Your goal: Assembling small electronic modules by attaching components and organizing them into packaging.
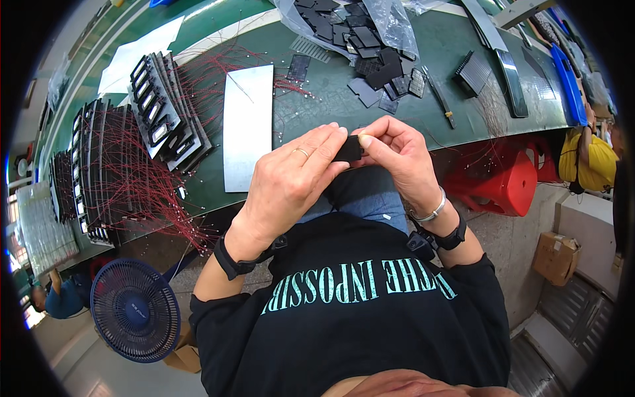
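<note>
A small black rectangular plate (348, 150) is held between my two hands, just off the near edge of the table. My left hand (291, 175) closes its fingers and thumb on the plate's left side. From the right, my right hand (400, 153) pinches at the plate's edge with thumb and forefinger. A tiny yellowish bit shows at those fingertips, too small to name. Beyond my hands lies a loose pile of similar black plates (383, 74), partly inside a clear plastic bag (395, 25).
A white sheet (248, 126) lies left of my hands. Further left stand black slotted strips (159, 109) with tangled red wires (149, 178). A thin pen-like tool (438, 96) and a black ribbed block (472, 74) lie right. A red stool (496, 178) and a fan (135, 309) flank me.
</note>
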`<act>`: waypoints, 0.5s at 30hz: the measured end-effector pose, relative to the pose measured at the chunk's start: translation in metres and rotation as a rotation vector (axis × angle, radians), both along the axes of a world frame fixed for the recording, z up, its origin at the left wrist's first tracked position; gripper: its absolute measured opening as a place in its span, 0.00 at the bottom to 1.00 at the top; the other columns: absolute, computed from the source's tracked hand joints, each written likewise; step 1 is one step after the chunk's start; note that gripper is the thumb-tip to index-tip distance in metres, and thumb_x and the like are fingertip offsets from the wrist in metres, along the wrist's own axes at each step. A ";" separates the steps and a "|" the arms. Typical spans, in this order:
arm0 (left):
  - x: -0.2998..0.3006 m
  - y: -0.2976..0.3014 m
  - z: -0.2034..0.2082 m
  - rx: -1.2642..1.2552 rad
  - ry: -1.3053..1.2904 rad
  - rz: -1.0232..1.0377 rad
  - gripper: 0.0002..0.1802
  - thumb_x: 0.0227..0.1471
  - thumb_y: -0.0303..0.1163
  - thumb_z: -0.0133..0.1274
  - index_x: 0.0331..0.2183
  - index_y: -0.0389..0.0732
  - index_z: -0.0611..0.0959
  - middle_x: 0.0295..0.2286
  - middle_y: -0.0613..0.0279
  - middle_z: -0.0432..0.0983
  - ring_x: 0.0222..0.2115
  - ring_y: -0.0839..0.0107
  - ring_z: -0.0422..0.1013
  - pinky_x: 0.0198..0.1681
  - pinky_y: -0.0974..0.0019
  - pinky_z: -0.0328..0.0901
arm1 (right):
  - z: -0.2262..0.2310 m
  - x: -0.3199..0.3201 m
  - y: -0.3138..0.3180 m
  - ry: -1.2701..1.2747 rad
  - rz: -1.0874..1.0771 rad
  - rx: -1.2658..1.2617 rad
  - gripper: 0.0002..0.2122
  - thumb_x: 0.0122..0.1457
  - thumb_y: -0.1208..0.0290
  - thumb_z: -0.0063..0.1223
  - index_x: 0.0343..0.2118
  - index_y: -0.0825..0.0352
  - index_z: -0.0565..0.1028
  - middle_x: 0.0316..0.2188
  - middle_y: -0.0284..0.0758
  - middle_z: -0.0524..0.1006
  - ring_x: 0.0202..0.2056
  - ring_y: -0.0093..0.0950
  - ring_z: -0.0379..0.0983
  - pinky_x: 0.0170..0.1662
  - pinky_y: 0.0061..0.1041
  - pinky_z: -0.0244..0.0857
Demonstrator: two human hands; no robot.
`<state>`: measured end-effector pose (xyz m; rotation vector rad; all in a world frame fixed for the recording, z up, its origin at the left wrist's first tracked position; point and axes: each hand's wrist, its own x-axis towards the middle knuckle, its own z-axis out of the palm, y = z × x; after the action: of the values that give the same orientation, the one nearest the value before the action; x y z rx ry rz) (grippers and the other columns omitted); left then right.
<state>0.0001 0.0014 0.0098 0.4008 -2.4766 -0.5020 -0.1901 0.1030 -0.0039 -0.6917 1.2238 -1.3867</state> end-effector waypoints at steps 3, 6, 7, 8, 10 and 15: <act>0.000 0.004 0.002 -0.048 -0.022 0.013 0.25 0.47 0.30 0.65 0.48 0.34 0.81 0.44 0.50 0.80 0.45 0.57 0.78 0.47 0.61 0.74 | 0.002 0.001 0.000 -0.046 0.000 0.000 0.04 0.64 0.76 0.54 0.38 0.70 0.73 0.40 0.35 0.78 0.40 0.20 0.77 0.45 0.23 0.77; -0.003 0.011 0.004 -0.211 -0.040 0.072 0.24 0.48 0.30 0.65 0.48 0.33 0.81 0.44 0.51 0.80 0.46 0.58 0.78 0.48 0.61 0.74 | 0.000 0.004 0.002 -0.037 0.001 -0.039 0.04 0.63 0.78 0.55 0.39 0.70 0.73 0.41 0.35 0.78 0.40 0.19 0.76 0.45 0.22 0.76; -0.004 0.012 0.004 -0.211 -0.041 0.071 0.24 0.48 0.30 0.65 0.48 0.33 0.81 0.44 0.51 0.80 0.46 0.58 0.78 0.48 0.61 0.74 | -0.001 0.005 0.003 -0.003 0.002 -0.077 0.05 0.63 0.80 0.55 0.40 0.70 0.72 0.41 0.36 0.77 0.40 0.19 0.76 0.46 0.22 0.75; -0.006 0.013 0.004 -0.216 -0.007 0.068 0.23 0.49 0.31 0.64 0.47 0.33 0.81 0.44 0.50 0.80 0.45 0.58 0.78 0.46 0.62 0.74 | -0.002 0.006 0.003 0.031 0.004 -0.115 0.06 0.62 0.81 0.56 0.41 0.70 0.72 0.42 0.36 0.77 0.40 0.19 0.76 0.46 0.22 0.75; -0.008 0.014 0.005 -0.225 0.060 0.062 0.21 0.51 0.31 0.63 0.46 0.33 0.82 0.42 0.49 0.81 0.41 0.58 0.79 0.43 0.62 0.75 | 0.000 0.004 0.007 0.106 0.013 -0.144 0.07 0.62 0.82 0.56 0.41 0.70 0.71 0.42 0.36 0.77 0.40 0.19 0.76 0.45 0.21 0.74; 0.008 0.017 0.007 0.347 0.048 0.073 0.16 0.54 0.31 0.61 0.43 0.35 0.81 0.33 0.50 0.82 0.32 0.58 0.80 0.33 0.61 0.74 | 0.011 0.003 0.018 0.325 0.090 -0.236 0.06 0.62 0.81 0.55 0.40 0.70 0.70 0.41 0.37 0.77 0.38 0.18 0.76 0.41 0.18 0.71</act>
<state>0.0077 0.0186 0.0166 0.6050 -2.3193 -0.9032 -0.1869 0.1209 0.0075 -1.1585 1.2712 -1.3924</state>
